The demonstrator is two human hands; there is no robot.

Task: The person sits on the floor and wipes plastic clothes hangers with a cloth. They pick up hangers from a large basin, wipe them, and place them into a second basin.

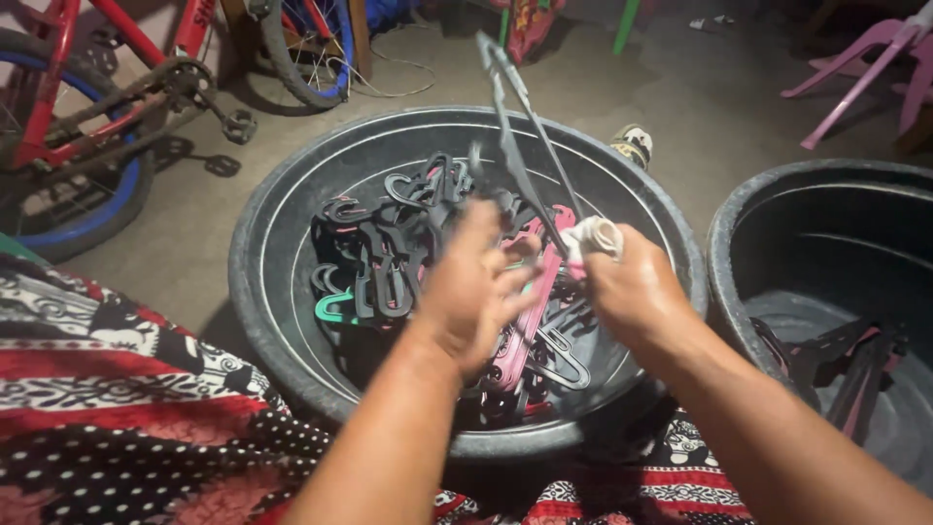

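Observation:
Over a big black tub (pixel 282 321) my two hands work together. My left hand (pixel 471 287) is blurred, fingers curled around the lower end of a dark grey plastic hanger (pixel 515 146) that sticks up and away from me. My right hand (pixel 632 287) pinches a small wad of white cloth (pixel 595 236) against the same hanger. Below the hands the tub holds a heap of several hangers, mostly black, with a pink hanger (pixel 533 311) and a green one (pixel 328 309) among them.
A second black tub (pixel 768 194) at the right holds a few dark and pink hangers. Red and blue bicycles (pixel 87 107) stand at the upper left. Pink plastic chair (pixel 875 58) at upper right. Patterned red, black and white cloth (pixel 117 408) covers my lap.

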